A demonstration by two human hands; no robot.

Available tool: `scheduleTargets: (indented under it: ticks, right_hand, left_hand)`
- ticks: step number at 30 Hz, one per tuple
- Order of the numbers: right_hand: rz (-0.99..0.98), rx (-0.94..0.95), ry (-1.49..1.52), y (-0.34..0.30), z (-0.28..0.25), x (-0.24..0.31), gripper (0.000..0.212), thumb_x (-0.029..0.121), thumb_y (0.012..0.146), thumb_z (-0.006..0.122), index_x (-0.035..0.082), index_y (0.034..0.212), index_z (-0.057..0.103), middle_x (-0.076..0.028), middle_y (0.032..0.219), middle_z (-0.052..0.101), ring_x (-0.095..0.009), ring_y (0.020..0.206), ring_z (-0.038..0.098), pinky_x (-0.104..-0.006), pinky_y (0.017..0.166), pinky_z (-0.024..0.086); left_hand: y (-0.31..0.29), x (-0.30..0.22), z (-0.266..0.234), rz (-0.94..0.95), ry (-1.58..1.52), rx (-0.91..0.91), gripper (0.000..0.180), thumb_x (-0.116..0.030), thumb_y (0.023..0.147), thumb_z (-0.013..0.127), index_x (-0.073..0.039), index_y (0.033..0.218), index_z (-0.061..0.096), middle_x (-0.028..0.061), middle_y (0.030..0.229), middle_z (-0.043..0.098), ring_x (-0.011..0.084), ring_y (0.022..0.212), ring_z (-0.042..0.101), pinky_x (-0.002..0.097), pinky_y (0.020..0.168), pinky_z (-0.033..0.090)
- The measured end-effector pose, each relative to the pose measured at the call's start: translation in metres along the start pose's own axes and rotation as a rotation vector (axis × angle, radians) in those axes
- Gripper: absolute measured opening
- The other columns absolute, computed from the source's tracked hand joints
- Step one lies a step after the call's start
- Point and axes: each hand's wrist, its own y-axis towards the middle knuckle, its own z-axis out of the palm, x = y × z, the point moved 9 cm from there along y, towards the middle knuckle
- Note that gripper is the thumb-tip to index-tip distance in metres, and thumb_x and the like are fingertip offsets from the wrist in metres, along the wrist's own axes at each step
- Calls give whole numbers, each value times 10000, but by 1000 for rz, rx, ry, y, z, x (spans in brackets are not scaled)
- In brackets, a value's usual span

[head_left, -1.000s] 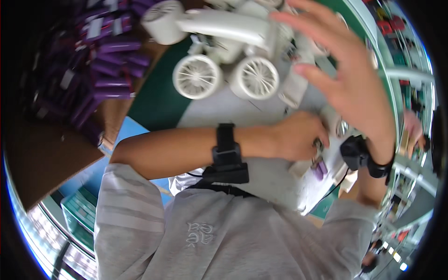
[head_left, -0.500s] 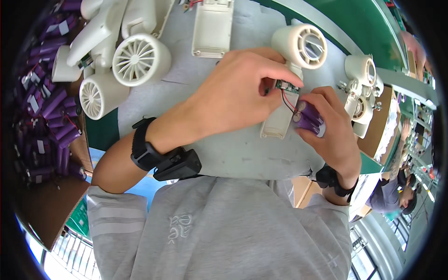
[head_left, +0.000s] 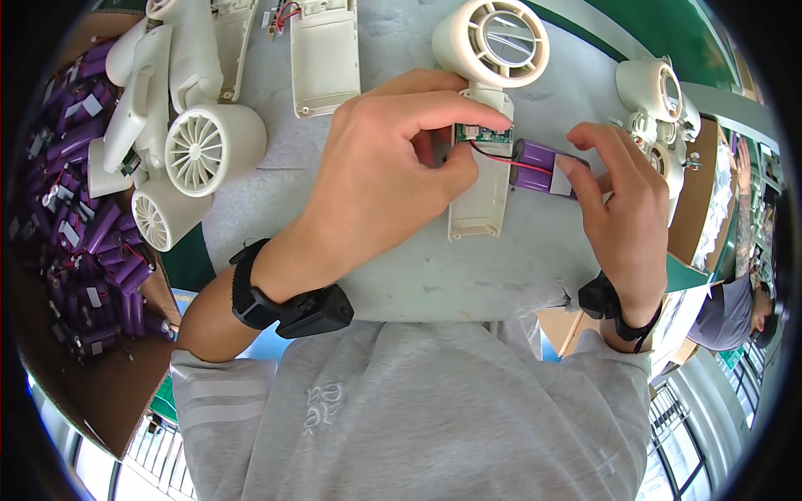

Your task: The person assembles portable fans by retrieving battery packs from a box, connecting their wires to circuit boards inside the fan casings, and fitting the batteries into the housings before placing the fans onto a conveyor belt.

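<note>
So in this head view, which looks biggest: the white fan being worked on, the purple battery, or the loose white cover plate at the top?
1. White fan, largest.
2. Cover plate, clearly shorter than the fan.
3. Purple battery, smallest, though the right hand partly hides it.

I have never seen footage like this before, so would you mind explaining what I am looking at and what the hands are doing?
This is a view from a wide fisheye camera worn on a person's head, looking down at their own bare hands, so straight edges bend. The left hand pinches red and black wires at a small green circuit board inside an open white handheld fan. The right hand holds a purple battery joined to those wires. On the grey table lie more white fan parts. A cardboard box of purple batteries sits at the left. Both wrists wear black straps.
</note>
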Motion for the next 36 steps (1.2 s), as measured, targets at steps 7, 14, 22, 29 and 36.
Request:
scheduleTargets:
  ticks: [7, 14, 22, 29, 36]
  right_hand:
    - [-370, -69, -87, -10, -2, 17, 189, 1, 686, 761, -20, 829, 639, -127, 903, 674, -235, 715, 644, -318, 574, 517]
    - [-333, -42, -150, -11, 4, 17, 150, -60, 679, 746, -63, 804, 664, -152, 947, 704, -239, 744, 676, -300, 610, 536]
    - [-342, -31, -102, -12, 7, 8, 159, -63, 677, 749, -61, 819, 678, -147, 964, 710, -243, 746, 678, -306, 630, 542]
    - [-335, -16, -123, -16, 8, 12, 150, -56, 681, 752, -59, 810, 675, -151, 973, 710, -242, 751, 680, -299, 636, 545]
    - [-358, -41, -197, -21, 8, 20, 138, -64, 683, 743, -54, 797, 666, -145, 978, 709, -246, 751, 682, -299, 633, 548]
  left_hand:
    - [4, 7, 2, 2, 0, -43, 353, 115, 742, 590, -71, 1009, 726, 66, 1116, 605, 41, 759, 563, 171, 621, 435]
    - [8, 10, 5, 30, 21, -22, 356, 114, 744, 587, -71, 1014, 725, 62, 1103, 606, 45, 759, 564, 178, 620, 441]
    - [4, 11, 6, 51, 30, -17, 351, 107, 754, 587, -72, 1022, 723, 60, 1108, 602, 51, 764, 564, 182, 624, 441]
    - [0, 11, 6, 39, 16, -10, 353, 109, 760, 586, -71, 1033, 719, 57, 1117, 599, 48, 763, 556, 180, 627, 436]
    - [-2, 10, 8, 27, 4, 2, 356, 111, 763, 587, -69, 1043, 714, 53, 1114, 600, 45, 764, 550, 177, 630, 431]
